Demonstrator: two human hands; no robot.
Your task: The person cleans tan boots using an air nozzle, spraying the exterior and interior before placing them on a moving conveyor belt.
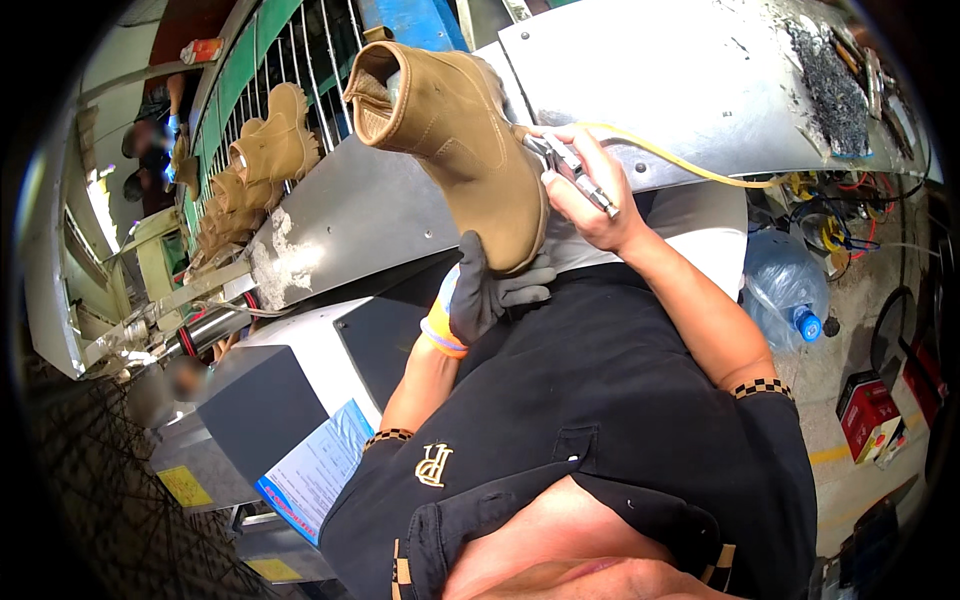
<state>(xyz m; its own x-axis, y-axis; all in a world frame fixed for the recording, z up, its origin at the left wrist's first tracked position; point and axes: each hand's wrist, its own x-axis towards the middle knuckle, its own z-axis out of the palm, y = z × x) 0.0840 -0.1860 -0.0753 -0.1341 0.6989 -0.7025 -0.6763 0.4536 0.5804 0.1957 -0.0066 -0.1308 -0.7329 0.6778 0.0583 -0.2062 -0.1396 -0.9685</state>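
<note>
L hand (484, 291) lower, R hand (594, 195) curled

Metal bench (650, 85) | green-framed rack (272, 22) | grey floor (815, 395), yellow stripe (829, 454) | bright glare left (104, 212)

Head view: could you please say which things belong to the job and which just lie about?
In use:
tan ankle boot in grey-gloved left hand
silver metal tool in bare right hand

Seemingly idle:
clear plastic jug
red rectangular box
</note>
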